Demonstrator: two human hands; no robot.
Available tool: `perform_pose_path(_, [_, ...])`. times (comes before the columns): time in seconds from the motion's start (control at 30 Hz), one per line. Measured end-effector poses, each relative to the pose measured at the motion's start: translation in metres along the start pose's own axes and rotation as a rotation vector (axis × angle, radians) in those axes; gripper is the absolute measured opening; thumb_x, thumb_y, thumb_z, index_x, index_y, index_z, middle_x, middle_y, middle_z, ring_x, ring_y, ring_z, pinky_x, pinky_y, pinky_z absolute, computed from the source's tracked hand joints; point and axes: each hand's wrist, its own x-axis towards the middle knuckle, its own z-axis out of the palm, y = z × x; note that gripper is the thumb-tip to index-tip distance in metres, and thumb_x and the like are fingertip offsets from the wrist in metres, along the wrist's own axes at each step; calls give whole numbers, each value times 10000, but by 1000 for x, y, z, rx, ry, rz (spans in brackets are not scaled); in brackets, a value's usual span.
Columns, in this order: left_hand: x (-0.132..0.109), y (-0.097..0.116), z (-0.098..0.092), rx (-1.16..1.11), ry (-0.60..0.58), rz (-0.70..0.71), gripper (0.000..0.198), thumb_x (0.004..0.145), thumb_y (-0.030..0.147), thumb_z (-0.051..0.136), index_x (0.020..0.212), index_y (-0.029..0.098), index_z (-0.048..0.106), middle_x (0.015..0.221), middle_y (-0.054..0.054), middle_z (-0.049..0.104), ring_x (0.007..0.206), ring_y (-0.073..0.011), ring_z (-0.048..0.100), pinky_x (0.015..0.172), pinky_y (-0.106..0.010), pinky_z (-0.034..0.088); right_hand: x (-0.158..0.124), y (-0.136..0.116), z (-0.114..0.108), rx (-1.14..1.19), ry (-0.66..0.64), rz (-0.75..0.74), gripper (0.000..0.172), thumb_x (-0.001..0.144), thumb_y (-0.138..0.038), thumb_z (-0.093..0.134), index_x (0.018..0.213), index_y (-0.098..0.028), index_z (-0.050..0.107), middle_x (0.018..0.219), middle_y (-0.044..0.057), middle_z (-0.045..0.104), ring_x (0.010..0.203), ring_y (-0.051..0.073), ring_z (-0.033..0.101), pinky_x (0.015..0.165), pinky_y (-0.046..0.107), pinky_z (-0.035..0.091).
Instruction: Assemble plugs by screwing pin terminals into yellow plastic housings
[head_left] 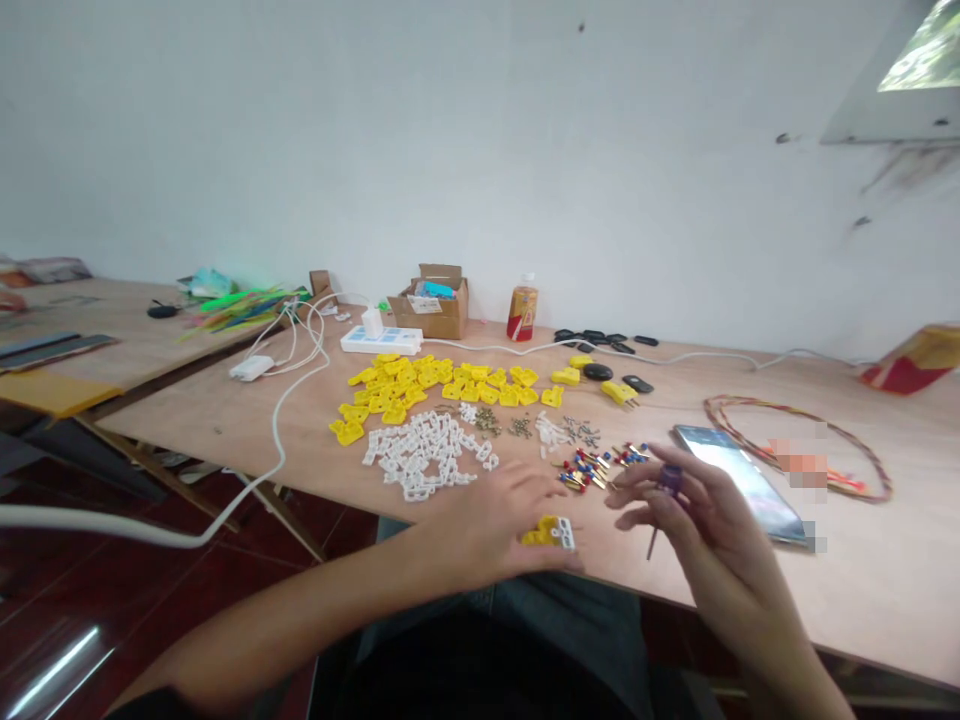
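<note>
Left hand (480,525) holds yellow plug (541,534), right hand (712,530) screwdriver (670,482).

The only view comes from the camera on my head, close above my own arms, facing forward and tilted down. My left hand (480,530) and my right hand (709,530) sit large at the bottom of the frame, nearest the lens. The plywood table (877,600) runs across the middle, seen at a slant and stretching off to the left, the white wall (480,140) fills the top, and the red tiled floor (150,610) shows at lower left.
</note>
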Motion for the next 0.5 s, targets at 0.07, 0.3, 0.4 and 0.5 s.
perform_pose_path(0.07, [-2,4,19,-55,28,-33,592,823,543,887,1250,172,713,1302,-119,744,1231,-312,677,1073,-422,512,5,-3,9,181,123,-9,222,1068,-282,611,1273,-365,628,1050,18,728,942,191,769,793,357,701])
perform_pose_path(0.3, [3,-15,44,-215,118,-95,333,803,352,942,1034,177,780,1096,-61,811,1067,-261,739,968,-350,539,5,13,54,269,122,-83,168,1058,-214,603,1182,-326,603,1012,4,732,941,172,773,836,362,693])
perform_pose_path(0.4, [0,-16,44,-228,104,-111,359,792,359,949,1066,181,800,1096,-60,821,1069,-266,738,949,-348,541,2,18,57,227,131,-99,166,1055,-199,578,1173,-314,578,987,8,729,898,181,775,799,380,696])
perform_pose_path(0.5, [-1,-15,44,-219,93,-114,372,798,351,945,1099,183,804,1109,-64,823,1072,-269,739,954,-351,539,1,20,53,197,131,-116,167,1045,-202,596,1175,-308,605,1016,21,720,903,192,771,786,395,696])
